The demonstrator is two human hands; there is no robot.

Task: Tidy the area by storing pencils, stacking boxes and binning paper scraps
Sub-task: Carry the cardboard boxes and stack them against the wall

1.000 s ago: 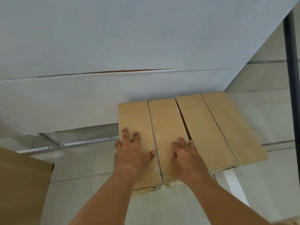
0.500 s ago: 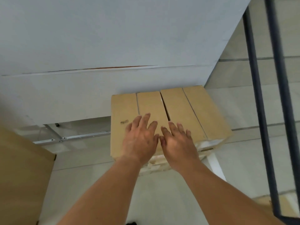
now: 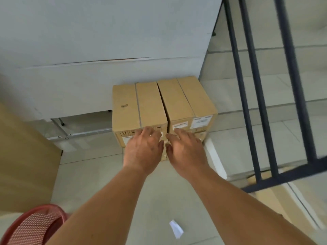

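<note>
on the floor, boxes (image 3: 162,105) just beyond both hands (image 3: 164,149).

It looked like a storeroom or stairwell corner of a building: a pale tiled floor (image 3: 99,177), a plain white wall (image 3: 106,32), dark metal railing bars (image 3: 254,103), labelled cardboard cartons (image 3: 159,106) stacked against the wall, and a red plastic basket (image 3: 33,225).

Matt brown cardboard boxes (image 3: 150,105) are seen beyond the hands (image 3: 144,149), glossy pale floor tiles (image 3: 159,200) and white paper scrap (image 3: 175,228) beneath
</note>
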